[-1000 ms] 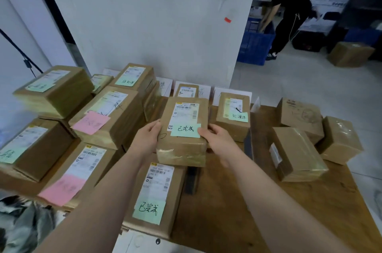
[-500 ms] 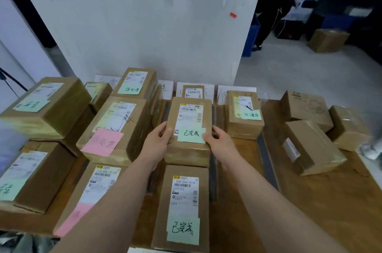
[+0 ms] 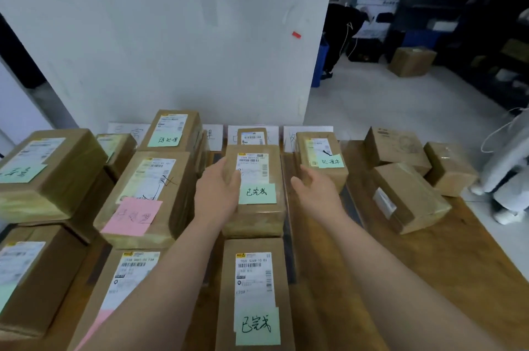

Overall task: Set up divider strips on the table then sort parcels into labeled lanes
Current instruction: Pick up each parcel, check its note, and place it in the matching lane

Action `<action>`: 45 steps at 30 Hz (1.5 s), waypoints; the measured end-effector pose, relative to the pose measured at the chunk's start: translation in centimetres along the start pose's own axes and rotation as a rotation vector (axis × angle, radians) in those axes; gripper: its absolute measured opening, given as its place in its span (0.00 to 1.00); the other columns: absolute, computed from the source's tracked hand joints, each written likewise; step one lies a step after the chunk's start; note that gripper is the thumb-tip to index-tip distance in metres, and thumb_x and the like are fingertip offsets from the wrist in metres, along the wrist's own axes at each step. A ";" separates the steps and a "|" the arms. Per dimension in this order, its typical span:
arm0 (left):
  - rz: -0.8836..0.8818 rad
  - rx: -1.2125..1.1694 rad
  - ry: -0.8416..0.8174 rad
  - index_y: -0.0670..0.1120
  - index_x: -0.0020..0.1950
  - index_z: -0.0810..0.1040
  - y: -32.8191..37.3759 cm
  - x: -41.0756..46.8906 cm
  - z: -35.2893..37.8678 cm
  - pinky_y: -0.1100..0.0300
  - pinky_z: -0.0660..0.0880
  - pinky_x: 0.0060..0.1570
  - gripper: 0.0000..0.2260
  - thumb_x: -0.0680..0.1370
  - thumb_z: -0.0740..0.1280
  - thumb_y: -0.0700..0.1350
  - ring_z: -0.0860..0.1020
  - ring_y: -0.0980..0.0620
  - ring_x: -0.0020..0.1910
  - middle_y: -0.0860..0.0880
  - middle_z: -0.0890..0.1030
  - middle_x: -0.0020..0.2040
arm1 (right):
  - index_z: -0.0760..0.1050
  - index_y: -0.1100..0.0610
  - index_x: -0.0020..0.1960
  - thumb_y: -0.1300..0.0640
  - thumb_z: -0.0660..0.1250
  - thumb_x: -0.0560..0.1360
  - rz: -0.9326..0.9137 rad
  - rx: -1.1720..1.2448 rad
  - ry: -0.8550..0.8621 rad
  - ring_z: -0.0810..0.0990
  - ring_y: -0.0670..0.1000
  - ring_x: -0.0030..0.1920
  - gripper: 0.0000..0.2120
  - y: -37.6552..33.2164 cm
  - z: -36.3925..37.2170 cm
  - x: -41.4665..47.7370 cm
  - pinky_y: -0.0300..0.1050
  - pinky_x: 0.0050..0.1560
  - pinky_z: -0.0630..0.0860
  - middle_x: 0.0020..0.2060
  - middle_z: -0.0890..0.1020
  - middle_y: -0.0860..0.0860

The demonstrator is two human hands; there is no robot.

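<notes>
Parcel sorting area, looks like a warehouse/logistics back room. Evidence:
- Wooden table packed with taped brown parcels.
- Most carry a printed barcode shipping label, plus a handwritten green sticky note or a pink sticky note.
- White paper lane signs stand along the table's far edge against a bare white wall.
- Dark divider strips run between the parcel rows.
- Past the wall: pale floor, a loose carton, a blue bin, dark shelving with stock, and a person in black bent over.
</notes>
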State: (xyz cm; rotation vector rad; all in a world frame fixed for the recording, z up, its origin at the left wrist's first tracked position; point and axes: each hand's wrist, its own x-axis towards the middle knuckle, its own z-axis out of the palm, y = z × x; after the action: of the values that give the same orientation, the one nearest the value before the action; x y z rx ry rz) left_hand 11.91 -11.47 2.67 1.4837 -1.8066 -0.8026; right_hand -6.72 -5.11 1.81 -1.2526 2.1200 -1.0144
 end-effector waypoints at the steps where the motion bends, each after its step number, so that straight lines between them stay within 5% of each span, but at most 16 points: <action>1: 0.052 0.048 -0.001 0.52 0.66 0.74 0.8 0.1 0.2 0.51 0.75 0.57 0.14 0.81 0.63 0.50 0.77 0.49 0.61 0.50 0.79 0.62 | 0.65 0.53 0.74 0.50 0.62 0.80 -0.013 -0.032 0.022 0.69 0.52 0.69 0.24 0.1 -0.8 0.0 0.43 0.62 0.67 0.71 0.70 0.51; 11: 0.320 0.133 -0.133 0.50 0.73 0.70 10.0 -2.9 8.4 0.54 0.65 0.67 0.20 0.81 0.61 0.52 0.69 0.48 0.69 0.49 0.73 0.71 | 0.68 0.54 0.72 0.48 0.62 0.79 0.033 -0.278 0.233 0.73 0.52 0.66 0.23 6.6 -11.3 -1.8 0.49 0.64 0.70 0.68 0.75 0.51; 16: 0.389 0.141 -0.289 0.50 0.74 0.68 14.0 -5.0 16.0 0.52 0.67 0.68 0.21 0.81 0.61 0.52 0.69 0.49 0.70 0.49 0.71 0.72 | 0.75 0.61 0.64 0.53 0.63 0.78 0.121 -0.323 0.261 0.79 0.55 0.49 0.17 13.4 -17.8 -1.9 0.45 0.47 0.71 0.49 0.82 0.55; 20: 0.405 0.208 -0.402 0.46 0.73 0.68 17.3 -6.1 22.7 0.54 0.66 0.68 0.20 0.82 0.61 0.50 0.69 0.46 0.69 0.46 0.72 0.71 | 0.77 0.60 0.59 0.55 0.63 0.77 0.171 -0.323 0.234 0.79 0.57 0.50 0.13 18.9 -22.4 -0.6 0.45 0.43 0.69 0.51 0.82 0.57; 23: 0.302 0.163 -0.481 0.46 0.69 0.71 19.4 -6.8 27.7 0.54 0.72 0.65 0.17 0.81 0.62 0.48 0.74 0.48 0.63 0.45 0.75 0.65 | 0.76 0.58 0.59 0.51 0.62 0.79 0.240 -0.276 0.175 0.77 0.54 0.50 0.15 23.0 -24.9 1.3 0.42 0.44 0.66 0.54 0.81 0.55; 26: 0.124 0.142 -0.535 0.44 0.69 0.70 20.6 -6.8 32.5 0.52 0.76 0.60 0.18 0.81 0.63 0.47 0.76 0.47 0.59 0.45 0.76 0.63 | 0.72 0.57 0.67 0.48 0.61 0.79 0.296 -0.189 0.099 0.74 0.56 0.63 0.20 26.5 -26.3 3.5 0.44 0.53 0.67 0.64 0.77 0.55; 29: -0.058 0.108 -0.532 0.42 0.72 0.67 20.5 -6.2 36.3 0.48 0.76 0.61 0.20 0.81 0.64 0.46 0.76 0.44 0.61 0.42 0.74 0.66 | 0.63 0.57 0.75 0.47 0.59 0.80 0.379 -0.080 -0.013 0.67 0.56 0.71 0.26 29.0 -26.7 5.6 0.47 0.67 0.64 0.72 0.68 0.54; 33: -0.197 0.099 -0.563 0.45 0.79 0.54 19.3 -5.6 39.3 0.50 0.69 0.67 0.28 0.82 0.61 0.47 0.70 0.42 0.68 0.41 0.65 0.73 | 0.61 0.57 0.76 0.51 0.56 0.82 0.404 -0.036 -0.149 0.65 0.55 0.72 0.24 31.3 -26.2 8.2 0.49 0.70 0.62 0.74 0.66 0.53; 35: -0.225 0.078 -0.564 0.46 0.80 0.48 18.8 -5.6 40.2 0.51 0.67 0.68 0.31 0.83 0.60 0.48 0.69 0.43 0.70 0.42 0.64 0.75 | 0.67 0.57 0.73 0.54 0.56 0.81 0.404 0.044 -0.195 0.71 0.54 0.67 0.21 31.9 -25.7 9.0 0.49 0.68 0.68 0.70 0.72 0.53; 38: -0.285 0.019 -0.505 0.47 0.81 0.47 18.5 -6.2 41.1 0.49 0.68 0.68 0.34 0.81 0.63 0.52 0.70 0.42 0.69 0.42 0.65 0.74 | 0.76 0.53 0.62 0.57 0.57 0.79 0.429 0.255 -0.178 0.76 0.46 0.52 0.14 32.4 -25.6 9.2 0.40 0.49 0.72 0.55 0.79 0.47; 45: -0.717 -0.425 -0.467 0.61 0.79 0.38 18.9 -9.4 41.2 0.36 0.65 0.68 0.57 0.61 0.71 0.73 0.63 0.38 0.73 0.47 0.57 0.79 | 0.84 0.46 0.46 0.59 0.57 0.78 0.422 0.446 -0.236 0.74 0.45 0.55 0.18 32.6 -28.1 6.6 0.47 0.56 0.70 0.53 0.80 0.43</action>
State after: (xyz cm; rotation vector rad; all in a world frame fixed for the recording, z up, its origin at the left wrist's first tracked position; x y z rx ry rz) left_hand -30.81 3.10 -7.82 1.7424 -1.2330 -1.8828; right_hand -47.01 9.10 -6.86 -0.6397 1.7440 -1.0137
